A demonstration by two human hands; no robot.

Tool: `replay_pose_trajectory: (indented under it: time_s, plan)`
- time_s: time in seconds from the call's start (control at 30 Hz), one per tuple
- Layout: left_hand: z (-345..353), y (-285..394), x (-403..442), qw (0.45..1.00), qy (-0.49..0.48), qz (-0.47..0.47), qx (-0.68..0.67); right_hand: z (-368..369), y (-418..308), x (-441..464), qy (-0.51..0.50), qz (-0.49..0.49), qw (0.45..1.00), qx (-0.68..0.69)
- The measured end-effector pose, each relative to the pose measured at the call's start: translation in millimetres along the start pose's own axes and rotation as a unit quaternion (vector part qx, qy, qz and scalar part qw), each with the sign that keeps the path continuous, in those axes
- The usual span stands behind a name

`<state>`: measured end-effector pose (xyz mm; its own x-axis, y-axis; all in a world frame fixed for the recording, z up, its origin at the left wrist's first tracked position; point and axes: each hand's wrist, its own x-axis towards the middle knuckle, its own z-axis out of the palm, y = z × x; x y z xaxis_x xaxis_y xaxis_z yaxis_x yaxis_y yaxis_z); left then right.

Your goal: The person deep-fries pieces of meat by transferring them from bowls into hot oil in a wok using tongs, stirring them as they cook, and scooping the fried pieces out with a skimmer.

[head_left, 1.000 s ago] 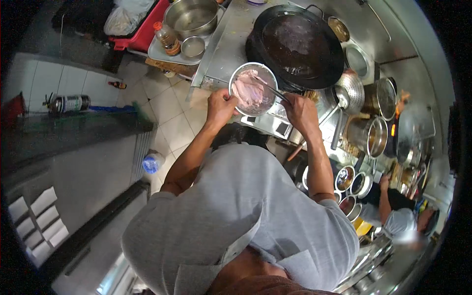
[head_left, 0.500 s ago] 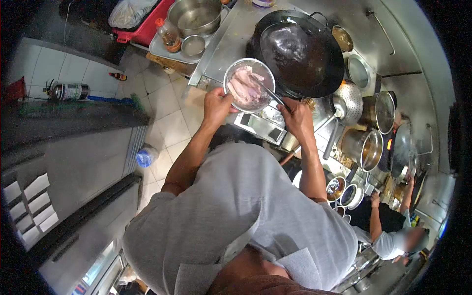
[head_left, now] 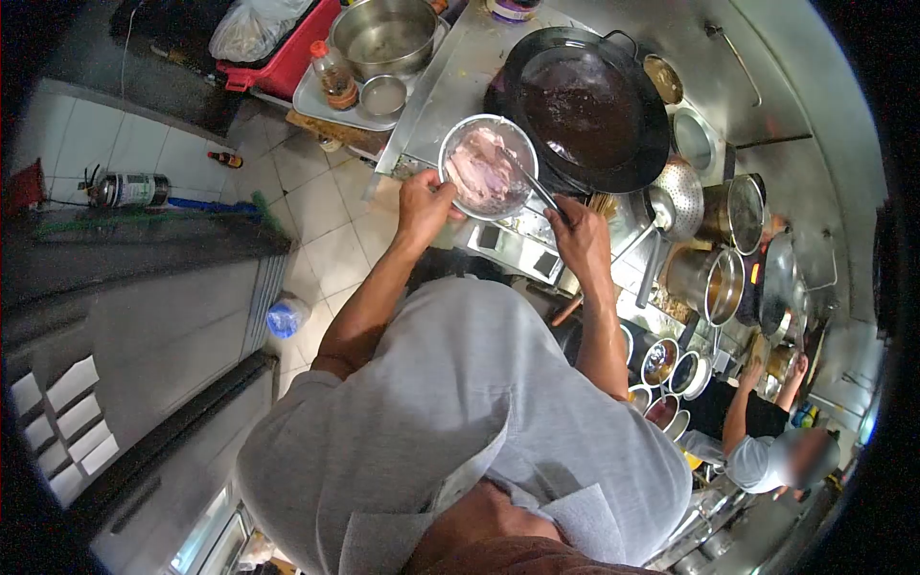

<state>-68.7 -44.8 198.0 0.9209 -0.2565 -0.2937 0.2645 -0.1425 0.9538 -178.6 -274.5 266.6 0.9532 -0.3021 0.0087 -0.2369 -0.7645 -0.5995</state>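
Left grip [head_left: 428,209]: clamped on the near left rim of the bowl [head_left: 525,144], thumb at the edge, fingers partly hidden beneath; right grip [head_left: 581,238]: closed around the dark handle of a utensil [head_left: 540,191], tip in the bowl, exact kind not resolvable; pale, raw-looking meat [head_left: 479,168] lies in the bowl, between the two grips and a little beyond them, at the utensil's tip; handling, judged: left grip best firm with rim level, since one-sided support would probably let the bowl tip under a push; right grip best relaxed, utensil slanted low, short strokes from under the meat rather than down onto it, well inside the rim; slick pieces would likely slide, so light pressure; beyond the right grip: wok [head_left: 653,115] of dark liquid, bowl close to its side, contact cannot be told; right of the right grip: ladle [head_left: 661,205] and perforated strainer [head_left: 684,196], then a pot [head_left: 684,275]; beyond the left grip: metal desk [head_left: 460,84]; farther off, leftward: red-capped bottle [head_left: 333,79] by a small metal dish [head_left: 383,118]
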Motion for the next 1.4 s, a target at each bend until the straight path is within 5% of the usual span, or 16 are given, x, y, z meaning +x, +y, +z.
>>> replay_pose_trajectory:
  time_s: [0.4, 0.53, 0.63, 0.8, 1.07, 1.3, 1.4]
  plan:
    - [-10, 3, 4, 1.0, -0.025, -0.001, 0.017, 3, -10, -4, 0.024, 0.002, 1.0, 0.009]
    - [-5, 5, 7, 0.998, -0.051, 0.008, 0.023, -4, -22, -24, -0.028, 0.125, 0.992, -0.006]
    - [1, 15, 5, 0.99, -0.14, 0.003, 0.02, 0, -21, -57, 0.047, 0.144, 0.988, -0.017]
    - [13, 66, 11, 0.933, -0.351, 0.039, 0.071, -11, -72, -124, 0.118, 0.308, 0.944, 0.008]
    - [94, 57, -70, 0.777, -0.593, -0.016, 0.211, 55, -120, -294, 0.421, 0.496, 0.745, 0.147]
    - [145, -11, -230, 0.594, -0.744, -0.038, 0.304, 146, -156, -436, 0.646, 0.626, 0.393, 0.192]
    - [149, -45, -302, 0.518, -0.79, -0.048, 0.326, 165, -185, -493, 0.632, 0.672, 0.318, 0.218]
